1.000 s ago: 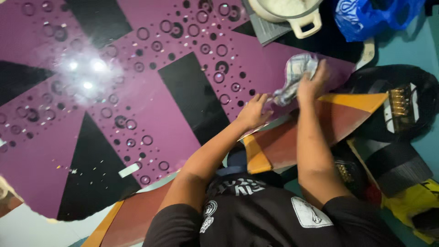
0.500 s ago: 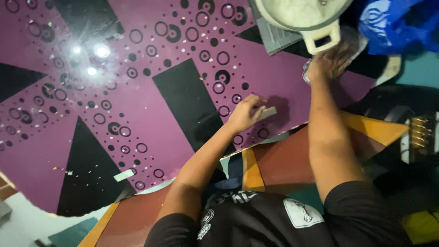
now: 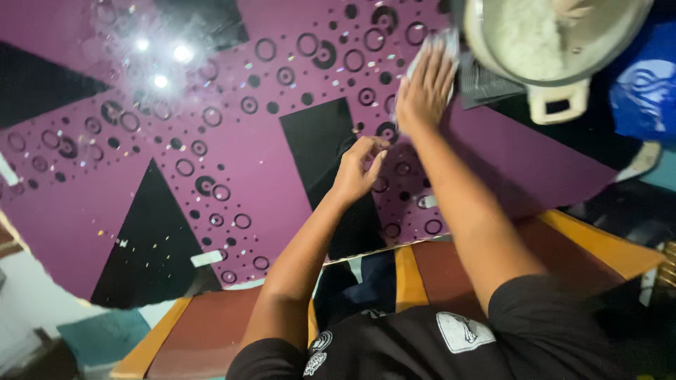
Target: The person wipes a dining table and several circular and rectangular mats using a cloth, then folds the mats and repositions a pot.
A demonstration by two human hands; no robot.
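Cloth (image 3: 431,51), light and crumpled, sits pressed flat under right hand (image 3: 422,88) on far right part of purple sheet (image 3: 141,211), just beside pale pot (image 3: 556,42). Right hand fingers spread wide, palm down on cloth; only a rim of cloth shows past the fingertips, rest hidden by the hand. Cloth lies farther out than the hand, towards the pot. Its long axis can't be told, too blurred and covered.

Left hand (image 3: 359,165) nearer to the body and left of the right one, resting on the sheet at the edge of a black triangle (image 3: 320,141). Fingers curled narrow, tips pinched together; might be pinching something small, can't tell what or if anything. Right hand clearly the closer one to the cloth, left is apart from it.

Sheet is glossy, purple with black wedges and ring and dot pattern, glare from lights at far left. Pot cut off by top frame edge, white stuff inside, handle (image 3: 556,105) pointing near. Dark ribbed mat (image 3: 486,81) partly under the pot. Blue bag (image 3: 644,84) at far right, cropped. Orange and brown mat (image 3: 493,260) under the near edge of the sheet. Small white scrap (image 3: 208,258) on sheet, near left.
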